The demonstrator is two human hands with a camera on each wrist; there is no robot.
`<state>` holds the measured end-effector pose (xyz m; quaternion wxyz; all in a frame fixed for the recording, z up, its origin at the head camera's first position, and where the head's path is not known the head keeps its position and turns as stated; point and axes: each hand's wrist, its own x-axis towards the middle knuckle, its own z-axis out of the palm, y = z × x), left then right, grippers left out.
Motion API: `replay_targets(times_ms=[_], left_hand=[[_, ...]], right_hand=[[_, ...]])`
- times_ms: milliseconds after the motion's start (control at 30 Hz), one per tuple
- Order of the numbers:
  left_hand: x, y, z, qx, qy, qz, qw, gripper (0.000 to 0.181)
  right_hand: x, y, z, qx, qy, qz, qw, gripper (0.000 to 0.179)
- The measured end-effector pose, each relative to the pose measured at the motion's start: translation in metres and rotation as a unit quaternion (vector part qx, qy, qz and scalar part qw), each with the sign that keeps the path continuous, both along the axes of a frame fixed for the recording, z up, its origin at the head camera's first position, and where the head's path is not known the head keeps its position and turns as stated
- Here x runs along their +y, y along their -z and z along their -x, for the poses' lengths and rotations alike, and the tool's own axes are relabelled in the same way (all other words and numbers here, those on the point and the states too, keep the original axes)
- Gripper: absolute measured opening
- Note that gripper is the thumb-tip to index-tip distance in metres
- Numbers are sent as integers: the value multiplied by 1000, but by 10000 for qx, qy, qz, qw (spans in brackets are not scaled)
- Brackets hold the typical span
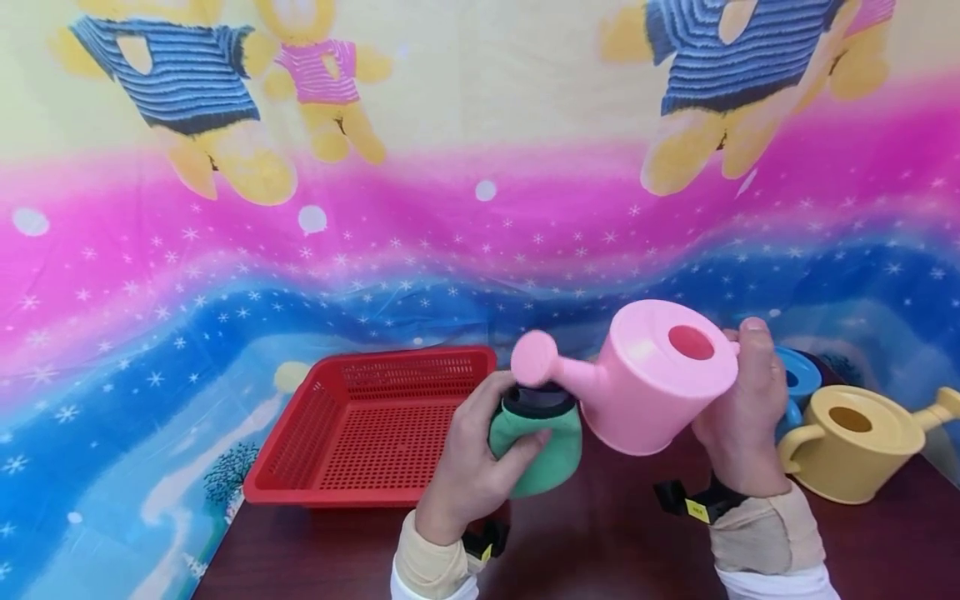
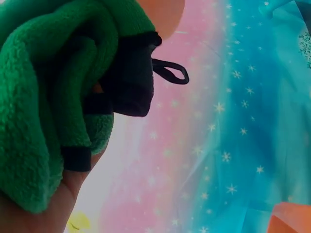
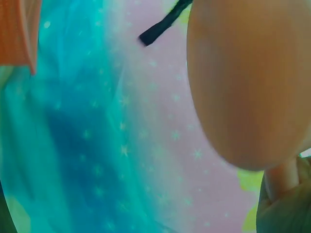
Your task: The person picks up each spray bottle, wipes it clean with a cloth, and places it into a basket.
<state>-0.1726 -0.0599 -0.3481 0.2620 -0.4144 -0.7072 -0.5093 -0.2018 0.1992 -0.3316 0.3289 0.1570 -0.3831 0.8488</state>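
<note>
My left hand [image 1: 471, 467] grips a bunched green fleecy cloth [image 1: 555, 458] with black trim, the thumb lying across its front. In the left wrist view, the green cloth [image 2: 24, 107] hangs in folds and a black loop [image 2: 181, 73] sticks out from its edge. A pink watering can [image 1: 637, 408] is raised over the table, tilted, its spout toward the left. My right hand [image 1: 750, 408] holds it at the handle side. Its round sprinkler head [image 1: 534, 357] overlaps the top of the cloth. The can's body [image 3: 248, 87] fills much of the right wrist view.
On the left stands a red perforated plastic basket [image 1: 288, 483]. A yellow watering can [image 1: 847, 471] stands on the dark table [image 1: 592, 550] at the right, with a blue watering can [image 1: 804, 377] behind it. A patterned curtain [image 1: 450, 217] hangs behind the table.
</note>
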Motion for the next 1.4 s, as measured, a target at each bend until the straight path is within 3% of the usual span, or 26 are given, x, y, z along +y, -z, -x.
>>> replay_targets(times_ms=[67,167,300,400,533,600,700,767,900,1067,1133,1267,1400], left_hand=[[3,0,-2,-168,1,-55,9998,51],[8,1,-3,-250,-66,-68,9996,51],[11,0,-4,-3,-462,-147,9988,52],[7,-2,-3,352,-1023,-420,9932,52],[0,-4,-1,586,-2006,-776,9748,53],[-4,-4,-1,526,-2416,-766,9659,55],[-7,-3,1,385,-2915,-403,9550,54],[-8,-2,2,330,-3148,-10,9486,54],[-11,-1,2,282,-3401,793,9366,55],[-12,-2,2,246,-3300,1254,9353,58],[-12,-3,2,288,-3255,1330,9357,60],[-10,-2,1,379,-3228,1449,9345,63],[-9,-2,1,361,-3236,1619,9315,62]], right_hand=[[-3,0,-1,-303,482,41,9984,56],[-8,2,-1,-601,857,-48,9945,58],[-12,2,-1,-585,1142,85,9917,58],[-11,0,-2,-340,1264,295,9910,57],[-7,-2,-3,115,1155,337,9927,55],[-5,-2,-5,317,1045,114,9940,55],[1,1,-6,484,1095,-580,9911,52],[7,2,-8,575,1270,-1163,9834,49],[16,4,-13,688,1904,-2047,9577,44],[17,-4,-19,906,2559,-2614,9263,46],[16,-6,-22,1039,2844,-2932,9068,43],[18,-8,-24,1623,2858,-3251,8867,42],[22,-9,-25,2023,2553,-3346,8843,48]])
